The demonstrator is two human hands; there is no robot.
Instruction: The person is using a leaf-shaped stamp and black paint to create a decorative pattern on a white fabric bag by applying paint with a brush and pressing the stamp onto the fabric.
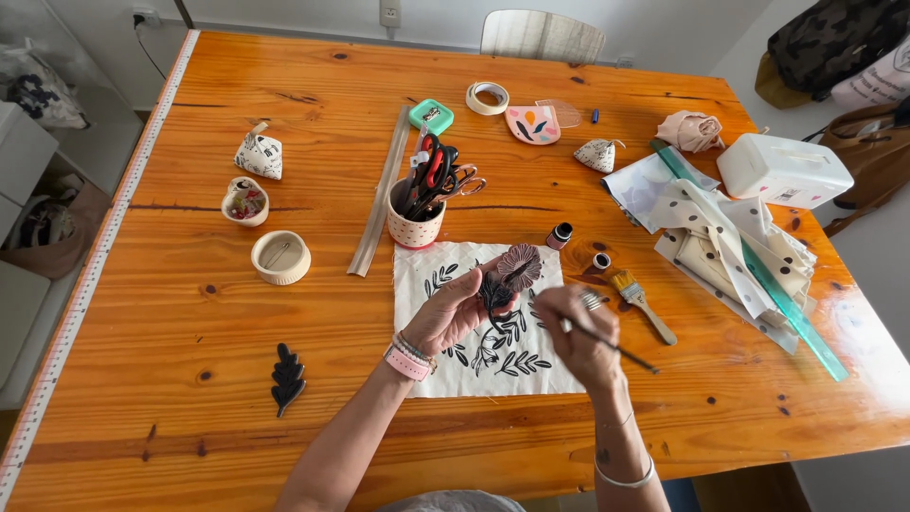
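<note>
**Inspection: printing work at a wooden table, ink and cloth at risk**

The table is orange-stained pine, with a measuring tape fixed along its left edge.

Far left lie a black leaf-shaped stamp, a round cream dish and a small patterned pouch. Further in stands a dotted cup of scissors.

At centre lies the cream cloth printed with black leaf sprigs. The left hand is closed loosely round a flower-shaped stamp, held just above the cloth. The right hand pinches a thin paintbrush, its tip towards the stamp.

To the right: a small ink bottle, an open pot, a flat bristle brush, dotted fabric pieces and a green ruler.

Risks, as judged:
- An overloaded stamp could drip onto the cloth directly beneath it.
- The right forearm, hovering over the print, could smear any wet ink.
- The open pot sits near the working elbow; a knock would likely spill it towards the cloth.
</note>
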